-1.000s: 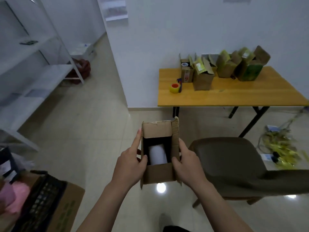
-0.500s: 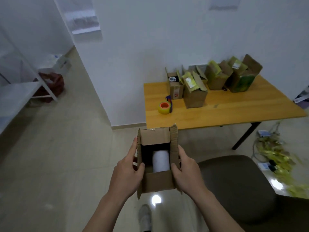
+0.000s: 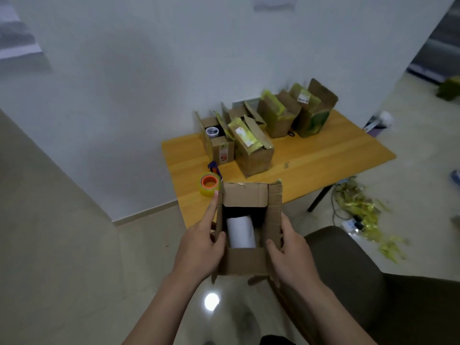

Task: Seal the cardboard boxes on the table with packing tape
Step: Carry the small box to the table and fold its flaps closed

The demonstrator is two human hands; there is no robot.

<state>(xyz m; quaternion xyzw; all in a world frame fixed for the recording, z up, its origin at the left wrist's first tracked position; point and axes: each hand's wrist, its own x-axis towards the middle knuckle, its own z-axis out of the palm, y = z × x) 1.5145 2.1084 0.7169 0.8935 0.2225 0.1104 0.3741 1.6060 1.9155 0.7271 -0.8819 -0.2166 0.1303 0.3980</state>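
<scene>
I hold an open cardboard box (image 3: pixel 245 262) in front of me, just before the table's near edge. Its flaps stand up and a white cylinder (image 3: pixel 240 231) lies inside. My left hand (image 3: pixel 201 245) grips its left side with the index finger stretched along the flap. My right hand (image 3: pixel 290 252) grips its right side. On the wooden table (image 3: pixel 323 158) sit a yellow tape roll with an orange core (image 3: pixel 209 184), a blue tool (image 3: pixel 214 167) behind the roll, and several open cardboard boxes (image 3: pixel 254 148) with yellow-green tape remnants, ranged along the wall.
A dark brown chair (image 3: pixel 348 270) stands at my right, close to the table. Yellow tape scraps and cables (image 3: pixel 361 215) litter the floor under the table's right end. A white wall runs behind the table. Tiled floor stretches to the left.
The table and tape roll have come closer and the view has swung left to right. Both hands keep the same hold on the box.
</scene>
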